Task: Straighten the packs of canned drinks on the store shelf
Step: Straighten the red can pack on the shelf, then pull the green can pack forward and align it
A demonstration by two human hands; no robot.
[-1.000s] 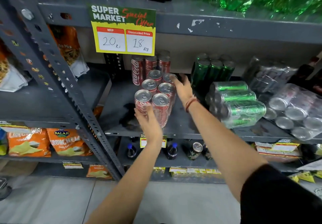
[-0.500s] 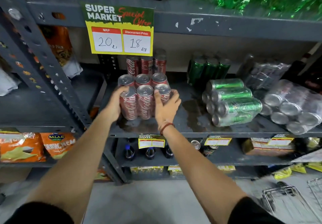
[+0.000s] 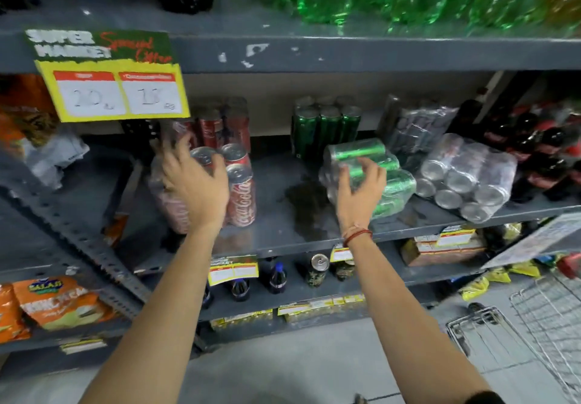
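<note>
A shrink-wrapped pack of red cola cans (image 3: 242,193) stands upright on the grey metal shelf (image 3: 276,237). My left hand (image 3: 195,183) is spread open against its front and top, covering most of it. To the right, a wrapped pack of green cans (image 3: 397,183) lies on its side, can ends facing me. My right hand (image 3: 358,196) reaches its near left end with fingers apart and curled over the can ends, not closed around the pack. Behind stand upright red cans (image 3: 220,127) and an upright green pack (image 3: 323,127).
A wrapped pack of silver cans (image 3: 465,177) lies tilted at the right, dark bottles (image 3: 547,152) beyond it. A dark stain (image 3: 305,202) marks the shelf between the packs. A yellow price sign (image 3: 107,80) hangs above left. A wire basket (image 3: 534,325) sits on the floor at right.
Both hands have let go of the red pack's sides. My right hand has moved right to the green pack lying down; my left hand has shifted onto the red pack's front.
</note>
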